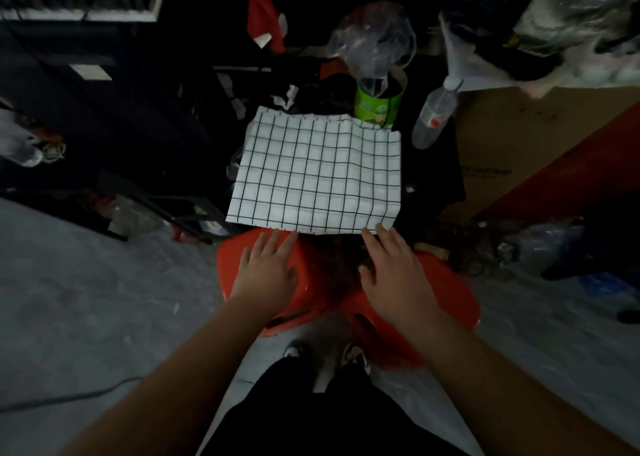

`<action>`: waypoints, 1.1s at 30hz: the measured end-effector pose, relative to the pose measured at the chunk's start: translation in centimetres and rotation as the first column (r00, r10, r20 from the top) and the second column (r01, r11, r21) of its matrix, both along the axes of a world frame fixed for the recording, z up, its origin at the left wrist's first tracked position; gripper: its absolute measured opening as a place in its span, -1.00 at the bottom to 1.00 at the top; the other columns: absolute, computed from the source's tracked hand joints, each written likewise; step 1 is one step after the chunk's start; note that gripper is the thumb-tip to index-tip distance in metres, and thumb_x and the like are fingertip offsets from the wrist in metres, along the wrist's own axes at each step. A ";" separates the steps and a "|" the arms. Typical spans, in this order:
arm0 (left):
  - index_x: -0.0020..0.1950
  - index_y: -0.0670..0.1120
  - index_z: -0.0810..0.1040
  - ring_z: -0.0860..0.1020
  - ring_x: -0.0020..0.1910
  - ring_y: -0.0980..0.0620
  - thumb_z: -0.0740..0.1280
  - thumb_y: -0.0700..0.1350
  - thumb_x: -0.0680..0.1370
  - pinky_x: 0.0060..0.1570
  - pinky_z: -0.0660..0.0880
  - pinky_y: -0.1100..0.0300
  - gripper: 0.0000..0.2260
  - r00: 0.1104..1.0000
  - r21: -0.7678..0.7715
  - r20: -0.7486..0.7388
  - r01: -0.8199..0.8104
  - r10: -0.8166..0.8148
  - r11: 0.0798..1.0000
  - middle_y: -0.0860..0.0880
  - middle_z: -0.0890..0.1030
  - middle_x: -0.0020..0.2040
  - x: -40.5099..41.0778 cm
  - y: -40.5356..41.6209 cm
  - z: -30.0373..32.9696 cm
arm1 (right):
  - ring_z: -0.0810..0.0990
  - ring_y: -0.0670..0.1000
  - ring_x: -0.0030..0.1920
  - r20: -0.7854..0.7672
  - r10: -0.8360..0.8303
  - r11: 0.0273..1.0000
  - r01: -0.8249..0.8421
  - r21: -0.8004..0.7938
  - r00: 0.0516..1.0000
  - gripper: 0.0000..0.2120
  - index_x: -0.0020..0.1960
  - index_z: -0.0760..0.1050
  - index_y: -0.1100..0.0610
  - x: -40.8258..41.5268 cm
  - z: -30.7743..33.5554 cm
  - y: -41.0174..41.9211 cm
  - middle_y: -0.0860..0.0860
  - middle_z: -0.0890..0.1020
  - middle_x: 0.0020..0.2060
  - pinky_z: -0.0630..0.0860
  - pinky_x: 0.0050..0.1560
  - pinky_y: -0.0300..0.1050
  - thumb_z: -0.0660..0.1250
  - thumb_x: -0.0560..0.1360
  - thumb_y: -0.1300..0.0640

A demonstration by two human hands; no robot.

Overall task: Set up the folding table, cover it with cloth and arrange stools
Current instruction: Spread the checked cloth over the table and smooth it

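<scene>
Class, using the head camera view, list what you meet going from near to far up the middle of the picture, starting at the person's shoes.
Shoes → red stools → checked cloth → green container → clear plastic bag.

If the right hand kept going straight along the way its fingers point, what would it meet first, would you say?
Most likely the near edge of the checked cloth. The right hand is open above the red stool, fingertips almost at that edge; whether they already touch is unclear.
</scene>
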State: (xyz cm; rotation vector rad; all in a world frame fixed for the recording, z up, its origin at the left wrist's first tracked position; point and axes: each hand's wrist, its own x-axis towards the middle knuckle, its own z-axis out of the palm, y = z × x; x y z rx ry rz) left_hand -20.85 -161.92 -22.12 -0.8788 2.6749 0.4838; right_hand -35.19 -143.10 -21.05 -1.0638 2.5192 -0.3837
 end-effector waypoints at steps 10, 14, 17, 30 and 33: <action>0.62 0.10 -0.01 -0.07 0.61 -0.11 0.17 0.00 0.60 0.55 0.00 -0.15 -0.38 0.996 0.161 0.079 -0.062 0.050 0.985 -0.07 0.03 0.63 -2.0 -3.9 -12.0 | -0.11 0.03 0.59 0.165 -0.070 0.990 0.048 0.133 0.984 -0.37 0.61 -0.05 -0.05 -1.0 -11.7 -6.0 -0.02 -0.01 0.61 0.07 0.55 0.11 0.13 0.63 -0.07; 0.59 0.07 0.06 0.01 0.61 -0.09 -0.01 0.15 0.43 0.52 0.11 -0.19 -0.30 0.996 0.249 0.036 -0.092 0.085 0.964 -0.06 0.16 0.61 -2.6 -6.5 -19.1 | -0.08 0.04 0.59 0.274 -0.193 0.979 0.169 0.111 0.942 -0.36 0.62 -0.04 0.01 -1.3 -17.6 -8.2 0.01 0.02 0.61 0.02 0.56 0.04 0.17 0.63 -0.04; 0.54 -0.03 0.22 0.31 0.48 -0.19 0.12 0.06 0.50 0.40 0.34 -0.16 -0.41 0.962 0.372 -0.011 -0.250 0.274 0.894 -0.13 0.35 0.50 -3.8 -7.8 -21.8 | -0.01 0.01 0.58 0.386 -0.302 0.952 0.294 0.081 0.871 -0.34 0.62 -0.01 0.03 -1.5 -21.1 -9.8 -0.01 0.07 0.60 0.03 0.54 -0.03 0.22 0.63 -0.03; -0.07 -0.16 0.54 0.62 0.04 -0.11 0.24 -0.25 0.59 0.24 0.49 -0.07 -0.90 0.221 0.858 0.493 0.037 0.841 -0.513 -0.10 0.66 -0.15 -6.4 -9.6 -20.3 | 0.54 0.16 0.24 0.912 0.078 -0.050 0.912 0.407 -0.403 -0.62 0.40 0.43 0.16 -3.4 -20.8 -14.4 0.11 0.56 0.22 0.38 0.40 0.17 0.30 0.61 0.13; 0.20 -0.21 0.56 0.62 0.20 -0.15 0.30 -0.11 0.63 0.28 0.48 -0.11 -0.78 0.166 0.841 0.529 0.025 0.832 -0.540 -0.16 0.67 0.14 -6.6 -9.6 -18.0 | 0.61 0.11 0.15 0.895 0.109 -0.056 0.897 0.439 -0.432 -0.78 0.21 0.54 0.15 -3.0 -18.4 -14.2 0.08 0.65 0.10 0.47 0.31 0.11 0.33 0.59 0.13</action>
